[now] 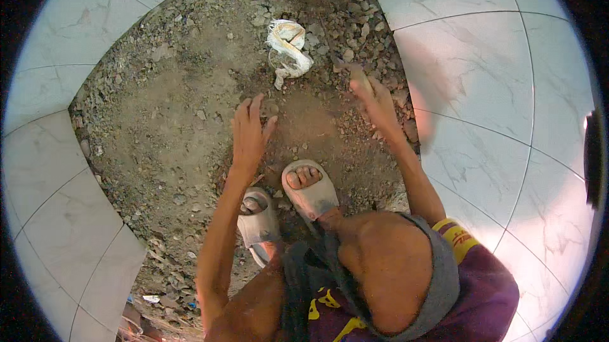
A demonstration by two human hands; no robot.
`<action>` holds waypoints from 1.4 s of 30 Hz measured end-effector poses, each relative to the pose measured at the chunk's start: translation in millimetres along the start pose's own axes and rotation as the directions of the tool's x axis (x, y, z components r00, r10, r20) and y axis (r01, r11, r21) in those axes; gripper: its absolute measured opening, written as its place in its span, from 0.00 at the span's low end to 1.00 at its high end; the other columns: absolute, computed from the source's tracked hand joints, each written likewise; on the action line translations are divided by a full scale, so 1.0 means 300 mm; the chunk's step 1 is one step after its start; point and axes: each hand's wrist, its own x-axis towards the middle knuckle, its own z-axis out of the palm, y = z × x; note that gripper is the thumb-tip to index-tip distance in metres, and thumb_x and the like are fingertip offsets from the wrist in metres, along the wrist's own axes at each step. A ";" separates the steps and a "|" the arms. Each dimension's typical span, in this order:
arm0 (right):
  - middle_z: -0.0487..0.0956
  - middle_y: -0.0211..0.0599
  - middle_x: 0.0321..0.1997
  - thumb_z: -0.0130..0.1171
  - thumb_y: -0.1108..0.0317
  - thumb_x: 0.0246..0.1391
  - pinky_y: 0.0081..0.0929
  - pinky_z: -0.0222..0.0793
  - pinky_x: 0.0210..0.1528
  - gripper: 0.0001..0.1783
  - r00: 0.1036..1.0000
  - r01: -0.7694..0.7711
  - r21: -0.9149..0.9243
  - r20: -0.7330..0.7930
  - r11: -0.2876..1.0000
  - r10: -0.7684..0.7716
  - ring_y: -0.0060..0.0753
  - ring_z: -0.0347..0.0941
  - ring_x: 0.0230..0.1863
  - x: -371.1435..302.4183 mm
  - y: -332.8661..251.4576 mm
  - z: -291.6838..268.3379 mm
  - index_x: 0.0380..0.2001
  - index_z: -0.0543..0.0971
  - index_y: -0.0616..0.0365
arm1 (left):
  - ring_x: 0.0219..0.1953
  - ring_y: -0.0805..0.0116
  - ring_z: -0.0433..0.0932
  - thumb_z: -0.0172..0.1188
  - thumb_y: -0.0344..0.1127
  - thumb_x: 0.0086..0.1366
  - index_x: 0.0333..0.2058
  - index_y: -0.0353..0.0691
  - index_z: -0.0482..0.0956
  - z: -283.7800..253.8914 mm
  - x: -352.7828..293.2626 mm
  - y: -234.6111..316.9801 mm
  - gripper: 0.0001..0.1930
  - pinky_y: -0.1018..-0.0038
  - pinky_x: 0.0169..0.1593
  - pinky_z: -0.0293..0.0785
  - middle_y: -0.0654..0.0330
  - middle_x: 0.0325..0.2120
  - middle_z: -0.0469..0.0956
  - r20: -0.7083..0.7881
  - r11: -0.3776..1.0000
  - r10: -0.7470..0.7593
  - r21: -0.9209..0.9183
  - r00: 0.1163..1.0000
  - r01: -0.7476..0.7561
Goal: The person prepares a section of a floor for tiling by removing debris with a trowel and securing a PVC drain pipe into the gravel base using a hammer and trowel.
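Observation:
My right hand (379,106) is closed round the pale, wood-like handle (360,77) of a hand tool. A dark part at its far end blends into the rubble, so I cannot make out the tool's kind. Over the loose soil (171,120), my left hand (249,133) is empty, its fingers spread and pointing away from me. Beyond both hands lies a crumpled piece of white woven sacking (288,47) with frayed edges and an orange-brown stripe or stain.
Pale marbled tiles (469,69) border the dirt strip on the right, with more tiles (70,209) on the left. Broken stones (365,15) gather along the right edge. My feet, in beige slides (311,199), stand on the dirt near my hands.

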 end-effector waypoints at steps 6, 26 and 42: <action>0.78 0.45 0.43 0.54 0.50 0.75 0.41 0.73 0.45 0.27 0.948 0.130 -0.066 -0.285 0.989 -0.144 0.40 0.77 0.39 0.068 0.059 -0.102 0.67 0.77 0.54 | 0.55 0.45 0.75 0.69 0.46 0.72 0.64 0.39 0.75 -0.225 -0.116 0.099 0.28 0.52 0.60 0.72 0.45 0.55 0.73 -0.169 0.925 -0.343 -0.229 0.924 0.302; 0.79 0.57 0.64 0.60 0.66 0.65 0.50 0.74 0.63 0.29 0.349 0.934 -0.121 0.522 0.337 -0.778 0.66 0.77 0.62 -0.062 -0.370 0.743 0.69 0.72 0.54 | 0.63 0.43 0.75 0.64 0.39 0.74 0.64 0.22 0.72 -0.483 -1.518 -0.199 0.28 0.51 0.67 0.70 0.35 0.62 0.74 -0.850 0.380 -0.440 -0.468 -0.289 0.798; 0.84 0.65 0.52 0.63 0.60 0.63 0.57 0.77 0.57 0.29 0.085 0.929 0.085 0.897 0.360 -0.433 0.72 0.81 0.54 -0.418 -0.409 1.262 0.66 0.75 0.55 | 0.55 0.69 0.78 0.64 0.40 0.75 0.60 0.40 0.77 -0.313 -1.371 0.435 0.20 0.67 0.61 0.73 0.63 0.52 0.80 0.161 0.110 -0.869 -0.860 0.468 0.499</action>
